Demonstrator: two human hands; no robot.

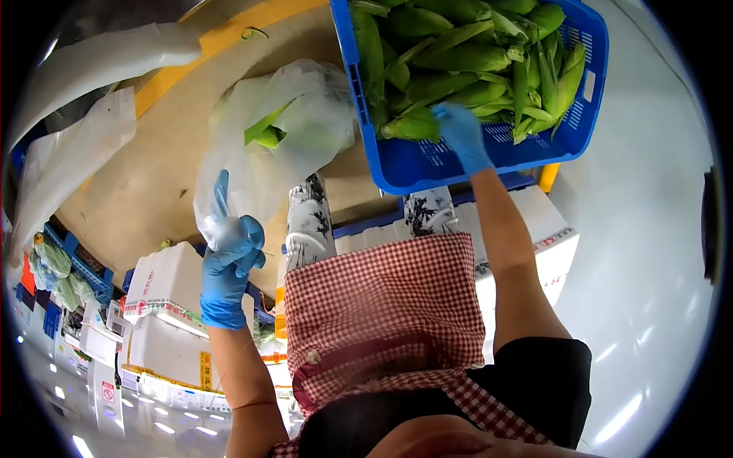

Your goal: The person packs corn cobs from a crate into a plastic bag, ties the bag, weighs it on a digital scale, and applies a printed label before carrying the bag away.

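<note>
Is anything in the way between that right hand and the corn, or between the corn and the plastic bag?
Nothing visible separates the right hand from the corn. Between the corn and the plastic bag stands the blue basket's side wall.

My left hand is gloved and curled, one finger extended above the rest — my gloved right hand reaches farther forward, its bare forearm stretching behind it.
</note>
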